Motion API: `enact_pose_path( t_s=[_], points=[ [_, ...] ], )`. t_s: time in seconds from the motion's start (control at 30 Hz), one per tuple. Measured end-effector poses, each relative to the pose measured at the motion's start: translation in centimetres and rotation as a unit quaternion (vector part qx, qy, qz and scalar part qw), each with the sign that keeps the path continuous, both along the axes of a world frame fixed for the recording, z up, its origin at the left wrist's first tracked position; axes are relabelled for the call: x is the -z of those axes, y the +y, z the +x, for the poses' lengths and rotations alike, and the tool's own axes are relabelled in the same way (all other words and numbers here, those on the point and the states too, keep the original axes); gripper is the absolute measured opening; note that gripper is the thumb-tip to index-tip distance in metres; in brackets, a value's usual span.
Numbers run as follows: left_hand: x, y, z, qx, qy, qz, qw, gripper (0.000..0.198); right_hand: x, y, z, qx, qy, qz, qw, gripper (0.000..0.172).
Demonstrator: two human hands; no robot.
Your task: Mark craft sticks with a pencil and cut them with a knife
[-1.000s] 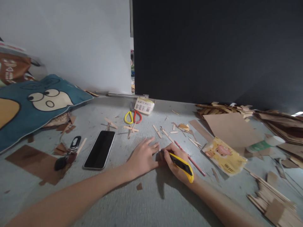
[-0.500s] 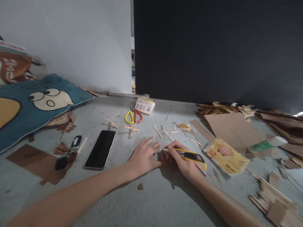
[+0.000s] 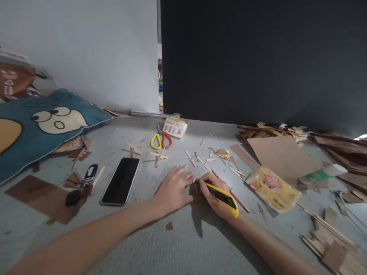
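Observation:
My right hand (image 3: 215, 193) is closed around a yellow and black utility knife (image 3: 225, 198), whose front end points left and down at the table. Its tip is hidden by my fingers. Beside it, my left hand (image 3: 174, 190) lies on the table with the fingers spread. The left thumb and forefinger reach close to the knife's front end; anything small under them cannot be made out. A red pencil (image 3: 240, 201) lies just right of my right hand. Beyond the hands lie wooden stick pieces (image 3: 203, 163) and sticks joined in a cross (image 3: 159, 156).
A phone (image 3: 120, 181) and keys (image 3: 83, 187) lie to the left, near a blue cushion (image 3: 61, 114). Scissors (image 3: 161, 140) rest by a white packet (image 3: 175, 127) at the back. Right are a yellow packet (image 3: 272, 187), a glue bottle (image 3: 323, 173) and cardboard (image 3: 283, 152).
The utility knife's rear end has swung towards me as my right hand turned, so more of the red pencil shows. My left hand has stayed almost in place.

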State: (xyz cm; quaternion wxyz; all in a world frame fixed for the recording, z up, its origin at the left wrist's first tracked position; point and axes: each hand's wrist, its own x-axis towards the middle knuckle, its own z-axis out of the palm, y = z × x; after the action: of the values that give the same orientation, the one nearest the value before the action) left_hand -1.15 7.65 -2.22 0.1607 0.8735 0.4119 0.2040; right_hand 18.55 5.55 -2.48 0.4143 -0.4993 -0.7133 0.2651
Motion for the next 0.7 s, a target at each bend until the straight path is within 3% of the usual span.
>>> enact_pose_path(
  t_s=[0.7],
  points=[
    [-0.34, 0.21, 0.03, 0.005, 0.004, 0.0, 1.0, 0.052, 0.14, 0.54, -0.57, 0.0, 0.016, -0.025, 1.0, 0.024]
  ],
)
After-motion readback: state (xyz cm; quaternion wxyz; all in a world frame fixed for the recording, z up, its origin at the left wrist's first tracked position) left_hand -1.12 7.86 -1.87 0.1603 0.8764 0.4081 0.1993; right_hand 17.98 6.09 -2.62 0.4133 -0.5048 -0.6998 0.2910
